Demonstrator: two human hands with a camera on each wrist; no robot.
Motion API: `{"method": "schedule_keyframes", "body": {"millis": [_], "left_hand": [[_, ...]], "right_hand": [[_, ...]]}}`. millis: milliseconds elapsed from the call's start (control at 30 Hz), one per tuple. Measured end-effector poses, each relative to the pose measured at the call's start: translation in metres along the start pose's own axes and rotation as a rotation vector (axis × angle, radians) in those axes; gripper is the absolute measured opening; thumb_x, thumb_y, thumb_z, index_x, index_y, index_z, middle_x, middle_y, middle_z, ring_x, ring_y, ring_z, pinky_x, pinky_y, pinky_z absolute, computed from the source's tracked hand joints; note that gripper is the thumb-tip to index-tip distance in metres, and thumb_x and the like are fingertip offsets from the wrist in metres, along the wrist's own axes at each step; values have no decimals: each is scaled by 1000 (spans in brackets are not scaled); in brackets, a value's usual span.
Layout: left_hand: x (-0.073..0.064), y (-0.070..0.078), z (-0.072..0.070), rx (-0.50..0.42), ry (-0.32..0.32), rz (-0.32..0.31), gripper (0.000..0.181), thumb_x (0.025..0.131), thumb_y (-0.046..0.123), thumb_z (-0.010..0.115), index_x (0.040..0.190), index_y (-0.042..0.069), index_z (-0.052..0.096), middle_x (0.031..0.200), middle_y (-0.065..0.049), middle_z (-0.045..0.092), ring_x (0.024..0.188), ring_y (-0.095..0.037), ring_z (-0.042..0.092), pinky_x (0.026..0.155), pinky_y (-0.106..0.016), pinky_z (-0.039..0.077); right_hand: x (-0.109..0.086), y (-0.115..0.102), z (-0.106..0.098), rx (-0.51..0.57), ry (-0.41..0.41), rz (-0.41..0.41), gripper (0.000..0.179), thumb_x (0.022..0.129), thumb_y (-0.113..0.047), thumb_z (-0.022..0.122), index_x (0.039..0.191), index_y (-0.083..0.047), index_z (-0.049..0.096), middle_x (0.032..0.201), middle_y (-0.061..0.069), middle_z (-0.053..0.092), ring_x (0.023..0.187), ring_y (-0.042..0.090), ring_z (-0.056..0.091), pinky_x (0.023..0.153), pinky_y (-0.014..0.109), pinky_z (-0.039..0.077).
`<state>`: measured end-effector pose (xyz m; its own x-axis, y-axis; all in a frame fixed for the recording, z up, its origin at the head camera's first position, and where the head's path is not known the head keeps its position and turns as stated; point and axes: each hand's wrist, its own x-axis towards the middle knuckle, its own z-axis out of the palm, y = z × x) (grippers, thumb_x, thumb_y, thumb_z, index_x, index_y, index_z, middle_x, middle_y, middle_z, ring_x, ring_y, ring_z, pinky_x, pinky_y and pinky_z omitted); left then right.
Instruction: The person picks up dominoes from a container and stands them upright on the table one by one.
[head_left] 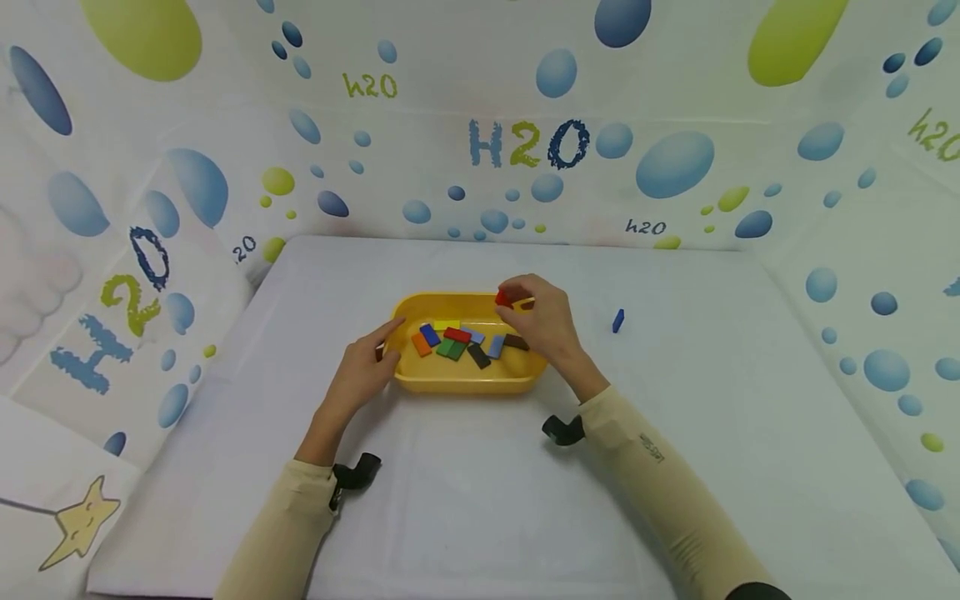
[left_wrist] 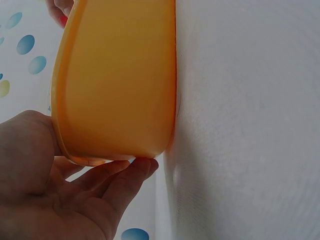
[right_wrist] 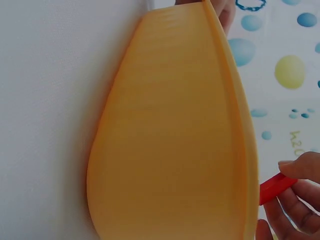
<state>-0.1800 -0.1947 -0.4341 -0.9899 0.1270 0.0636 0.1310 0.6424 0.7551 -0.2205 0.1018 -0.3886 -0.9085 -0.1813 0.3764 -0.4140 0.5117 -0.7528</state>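
Note:
A yellow tray sits on the table with several small coloured blocks in it. My left hand grips the tray's left end; the left wrist view shows its thumb at the rim and its fingers against the end wall. Over the tray's right part, my right hand pinches a red block between thumb and fingertips. In the right wrist view that red block appears just past the tray's rim. Inside the tray lie another red block, an orange block and a yellow block, among others.
A single blue block stands on the white tablecloth, right of the tray. Behind and at both sides hang white sheets printed with bubbles and lettering. Dark wrist-worn devices jut out below both sleeves.

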Motion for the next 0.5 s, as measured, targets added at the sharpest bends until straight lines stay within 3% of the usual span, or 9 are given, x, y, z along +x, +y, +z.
{"method": "schedule_keyframes", "body": {"millis": [267,500], "left_hand": [[0,-1,-1,5,2,-7,57,101,8,51,158,12,47,155,-24,45,104,-36,57,78,-42,50],[0,0,0,2,2,-7,56,101,8,51,157,11,48,155,-24,45,111,-35,57,85,-43,51]], "right_hand": [[-5,6,-11,25,44,1,27,93,-9,79,118,-3,71,114,9,71,105,25,66,93,41,55],[-12,15,-28,56,101,9,27,91,-10,81,117,-4,72,112,8,73,104,24,66,92,42,55]]}}
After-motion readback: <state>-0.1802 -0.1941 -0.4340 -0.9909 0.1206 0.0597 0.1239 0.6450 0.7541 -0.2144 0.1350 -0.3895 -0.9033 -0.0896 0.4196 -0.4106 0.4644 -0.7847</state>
